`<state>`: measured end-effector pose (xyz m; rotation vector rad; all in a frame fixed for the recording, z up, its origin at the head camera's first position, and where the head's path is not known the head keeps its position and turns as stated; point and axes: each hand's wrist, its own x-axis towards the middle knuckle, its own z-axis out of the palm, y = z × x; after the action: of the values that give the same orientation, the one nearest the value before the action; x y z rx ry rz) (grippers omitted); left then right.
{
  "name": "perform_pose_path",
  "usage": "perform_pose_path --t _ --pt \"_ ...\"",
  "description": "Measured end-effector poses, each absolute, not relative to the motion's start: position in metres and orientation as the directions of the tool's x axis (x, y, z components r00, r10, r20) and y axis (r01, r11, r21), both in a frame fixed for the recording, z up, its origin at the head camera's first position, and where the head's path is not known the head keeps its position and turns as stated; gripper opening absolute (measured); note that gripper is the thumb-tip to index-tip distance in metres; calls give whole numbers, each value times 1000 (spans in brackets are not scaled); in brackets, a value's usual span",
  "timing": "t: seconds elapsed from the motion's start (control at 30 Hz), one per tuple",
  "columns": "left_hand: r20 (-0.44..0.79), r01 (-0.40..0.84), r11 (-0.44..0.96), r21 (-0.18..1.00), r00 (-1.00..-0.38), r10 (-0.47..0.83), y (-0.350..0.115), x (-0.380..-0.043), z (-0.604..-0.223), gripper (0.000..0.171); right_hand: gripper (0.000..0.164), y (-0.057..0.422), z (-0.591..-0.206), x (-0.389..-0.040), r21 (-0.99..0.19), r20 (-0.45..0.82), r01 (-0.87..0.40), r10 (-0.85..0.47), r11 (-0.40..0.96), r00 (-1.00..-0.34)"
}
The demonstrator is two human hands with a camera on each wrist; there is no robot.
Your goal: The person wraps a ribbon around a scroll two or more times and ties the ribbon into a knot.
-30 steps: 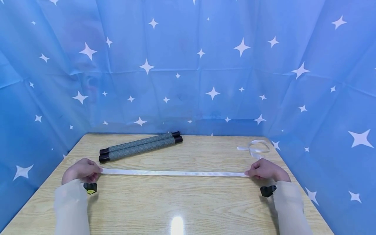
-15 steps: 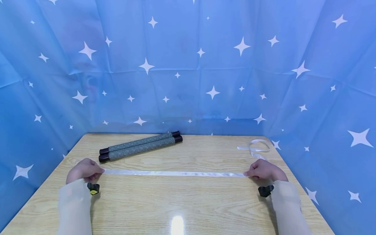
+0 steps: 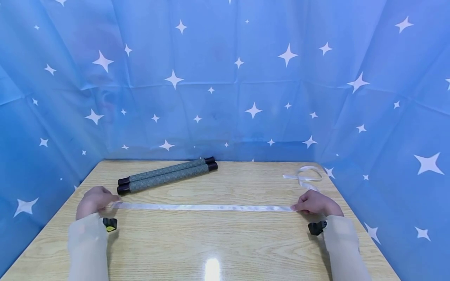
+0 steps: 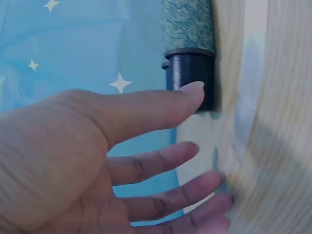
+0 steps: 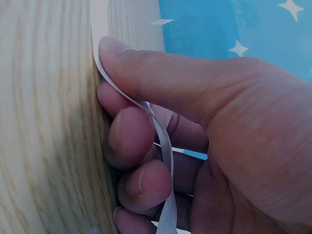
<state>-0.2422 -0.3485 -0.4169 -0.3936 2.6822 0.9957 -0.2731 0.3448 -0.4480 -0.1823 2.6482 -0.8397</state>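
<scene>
A white satin ribbon (image 3: 204,207) lies stretched straight across the wooden table between the two hands. My left hand (image 3: 95,201) hovers by its left end, thumb and fingers spread apart with nothing between them in the left wrist view; the ribbon lies flat beside them. My right hand (image 3: 314,203) pinches the ribbon (image 5: 163,139) between thumb and forefinger near the table, and its tail runs through the palm past the curled fingers. Behind the left hand lie two rods (image 3: 168,174) side by side, wrapped in grey-green patterned cloth with dark end caps.
A loose white ribbon loop (image 3: 309,175) lies at the table's back right, behind the right hand. Blue star-printed curtain (image 3: 225,97) closes off the back and both sides. The wooden table (image 3: 168,246) extends toward the front with a light reflection.
The left hand has let go of the ribbon's left end and drawn slightly left, its fingers opened. The right hand keeps its pinch, with only a small shift left.
</scene>
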Motion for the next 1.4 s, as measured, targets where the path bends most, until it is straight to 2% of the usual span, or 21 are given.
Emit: perform_pose_path --t 0.13,0.23,0.63,0.77,0.93,1.1,1.4 --pt "-318 -325 771 548 -933 -167 -342 -245 -408 93 44 345 -447 -273 -579 -294 1 -207 815 -933" --pt "-284 -292 812 506 -945 -162 -335 -249 -404 100 44 345 -447 -273 -584 -296 11 -201 811 -934" --pt "-40 -104 883 457 -995 -96 -281 -270 -400 112 43 344 -453 -270 -599 -288 13 -200 800 -937" --pt "61 42 903 428 -998 17 -268 -285 -401 114 44 345 -453 -272 -597 -288 12 -200 802 -936" --pt "147 223 911 347 -972 182 -256 -305 -406 109 44 344 -451 -271 -595 -281 12 -194 804 -940" --pt "139 303 918 255 -951 276 -251 -322 -413 108 44 343 -449 -270 -605 -283 7 -207 796 -936" --pt "68 411 898 159 -912 405 -241 -345 -425 108 43 342 -448 -270 -603 -285 15 -198 797 -938"
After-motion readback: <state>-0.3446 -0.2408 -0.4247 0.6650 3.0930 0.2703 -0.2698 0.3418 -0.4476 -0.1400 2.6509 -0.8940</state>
